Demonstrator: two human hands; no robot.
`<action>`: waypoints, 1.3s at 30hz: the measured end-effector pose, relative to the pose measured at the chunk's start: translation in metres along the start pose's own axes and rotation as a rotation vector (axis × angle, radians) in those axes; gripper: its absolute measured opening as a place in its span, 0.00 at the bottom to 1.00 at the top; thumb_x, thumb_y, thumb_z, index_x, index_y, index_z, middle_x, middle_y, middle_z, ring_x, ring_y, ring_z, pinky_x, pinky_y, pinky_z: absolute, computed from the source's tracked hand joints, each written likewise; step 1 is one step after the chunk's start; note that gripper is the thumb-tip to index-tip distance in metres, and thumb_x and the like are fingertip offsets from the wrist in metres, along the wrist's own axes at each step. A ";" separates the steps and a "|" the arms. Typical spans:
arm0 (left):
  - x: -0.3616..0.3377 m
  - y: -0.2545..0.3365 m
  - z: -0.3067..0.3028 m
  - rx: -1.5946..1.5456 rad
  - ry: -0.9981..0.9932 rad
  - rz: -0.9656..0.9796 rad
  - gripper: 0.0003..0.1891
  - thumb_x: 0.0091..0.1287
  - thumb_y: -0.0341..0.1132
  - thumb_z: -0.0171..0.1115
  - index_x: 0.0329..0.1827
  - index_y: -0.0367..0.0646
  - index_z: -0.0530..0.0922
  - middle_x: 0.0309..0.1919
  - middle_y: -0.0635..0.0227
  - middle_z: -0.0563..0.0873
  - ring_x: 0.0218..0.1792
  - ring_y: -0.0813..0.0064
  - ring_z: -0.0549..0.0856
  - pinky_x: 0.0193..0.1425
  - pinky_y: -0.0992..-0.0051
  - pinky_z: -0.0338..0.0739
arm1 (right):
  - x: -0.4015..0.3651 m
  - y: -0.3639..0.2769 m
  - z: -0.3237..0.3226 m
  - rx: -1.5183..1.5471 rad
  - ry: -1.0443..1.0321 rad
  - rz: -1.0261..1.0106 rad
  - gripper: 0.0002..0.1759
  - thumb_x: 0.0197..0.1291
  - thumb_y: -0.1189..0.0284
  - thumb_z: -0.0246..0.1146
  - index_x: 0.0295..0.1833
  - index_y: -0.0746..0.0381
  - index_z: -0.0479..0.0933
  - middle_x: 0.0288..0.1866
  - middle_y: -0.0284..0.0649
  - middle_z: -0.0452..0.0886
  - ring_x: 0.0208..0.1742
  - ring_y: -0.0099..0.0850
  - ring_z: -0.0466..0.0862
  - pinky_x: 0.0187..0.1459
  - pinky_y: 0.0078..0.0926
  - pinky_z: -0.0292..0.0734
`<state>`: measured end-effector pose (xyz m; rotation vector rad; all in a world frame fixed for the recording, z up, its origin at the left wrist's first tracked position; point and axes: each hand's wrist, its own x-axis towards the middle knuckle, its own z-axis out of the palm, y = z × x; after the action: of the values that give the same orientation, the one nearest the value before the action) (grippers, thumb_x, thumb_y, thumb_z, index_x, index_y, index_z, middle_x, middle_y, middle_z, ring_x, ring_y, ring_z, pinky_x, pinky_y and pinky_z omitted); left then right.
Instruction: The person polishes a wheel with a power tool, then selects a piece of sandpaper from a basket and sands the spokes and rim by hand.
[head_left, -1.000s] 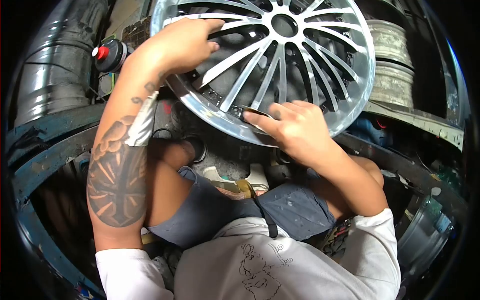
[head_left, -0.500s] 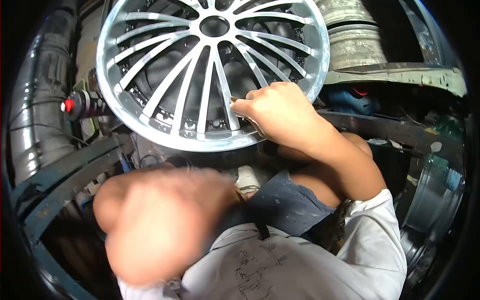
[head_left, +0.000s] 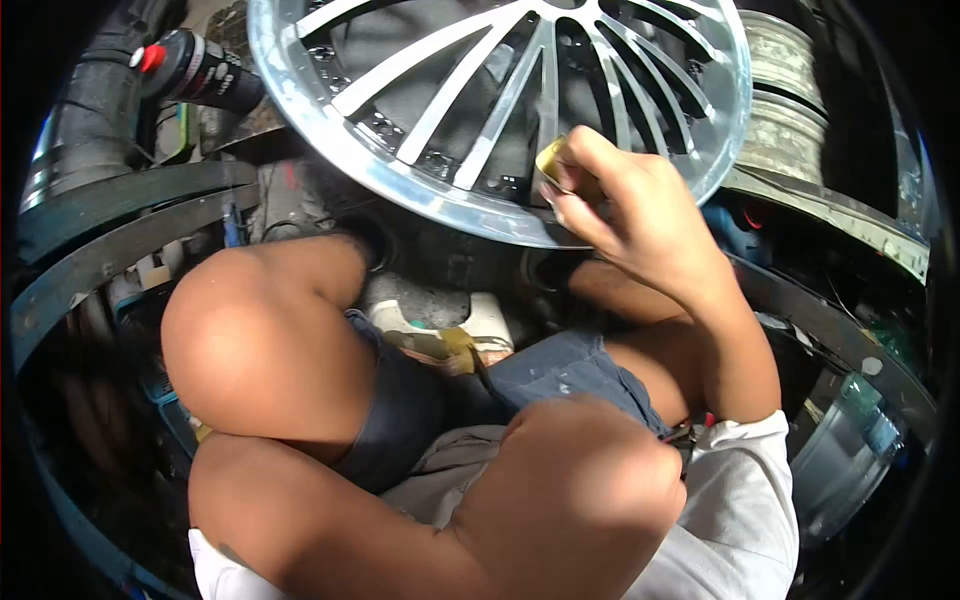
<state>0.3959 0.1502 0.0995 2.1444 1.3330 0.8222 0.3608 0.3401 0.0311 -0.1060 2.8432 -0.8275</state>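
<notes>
A silver multi-spoke wheel rim (head_left: 405,190) lies face up in front of me at the top of the head view. Over its near edge, my right hand (head_left: 625,195) pinches a small folded piece of yellow sandpaper (head_left: 550,158) between thumb and fingers, close to the lower end of a spoke. My left hand (head_left: 585,480) is drawn across my chest, well below the rim. Its fingers are curled closed, and whatever they may hold is hidden; the hand is slightly blurred.
A black can with a red cap (head_left: 205,72) leans at the upper left. Stacked rims (head_left: 775,90) stand at the upper right. Metal frame bars (head_left: 130,215) run beside my knees. Yellowish scraps (head_left: 458,348) lie on a pale object between my legs. A translucent container (head_left: 850,450) stands at right.
My left hand has swung from the lower left across my chest to the right. The view has shifted, and the rim appears higher and further right. My right hand still holds the sandpaper.
</notes>
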 end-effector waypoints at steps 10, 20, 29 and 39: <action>0.007 -0.012 0.013 -0.026 0.016 0.131 0.07 0.62 0.31 0.66 0.40 0.39 0.86 0.32 0.64 0.90 0.32 0.68 0.89 0.39 0.71 0.83 | 0.022 -0.010 0.017 -0.119 0.031 -0.093 0.14 0.58 0.74 0.71 0.50 0.59 0.80 0.36 0.44 0.80 0.37 0.49 0.85 0.41 0.44 0.82; 0.009 -0.025 0.018 -0.038 -0.007 0.203 0.07 0.60 0.31 0.66 0.38 0.39 0.85 0.31 0.63 0.89 0.31 0.66 0.88 0.38 0.68 0.82 | 0.033 -0.003 0.020 -0.516 -0.022 -0.334 0.11 0.54 0.67 0.64 0.43 0.52 0.86 0.27 0.27 0.77 0.29 0.25 0.83 0.33 0.28 0.72; -0.002 -0.041 0.016 -0.010 -0.045 0.136 0.06 0.59 0.31 0.66 0.36 0.39 0.84 0.29 0.63 0.88 0.30 0.65 0.87 0.37 0.66 0.80 | 0.036 0.002 0.023 -0.429 -0.048 -0.326 0.19 0.56 0.67 0.63 0.53 0.55 0.86 0.28 0.30 0.80 0.29 0.28 0.88 0.34 0.30 0.79; -0.040 -0.072 -0.030 0.062 -0.055 -0.233 0.05 0.58 0.31 0.66 0.34 0.40 0.83 0.28 0.62 0.86 0.29 0.63 0.86 0.35 0.64 0.78 | 0.029 -0.011 0.021 -0.434 0.014 -0.286 0.12 0.56 0.66 0.63 0.46 0.52 0.87 0.30 0.30 0.80 0.30 0.28 0.86 0.33 0.31 0.77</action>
<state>0.3164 0.1461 0.0635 1.9934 1.5612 0.6322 0.3369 0.3164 0.0148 -0.5749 3.0132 -0.2358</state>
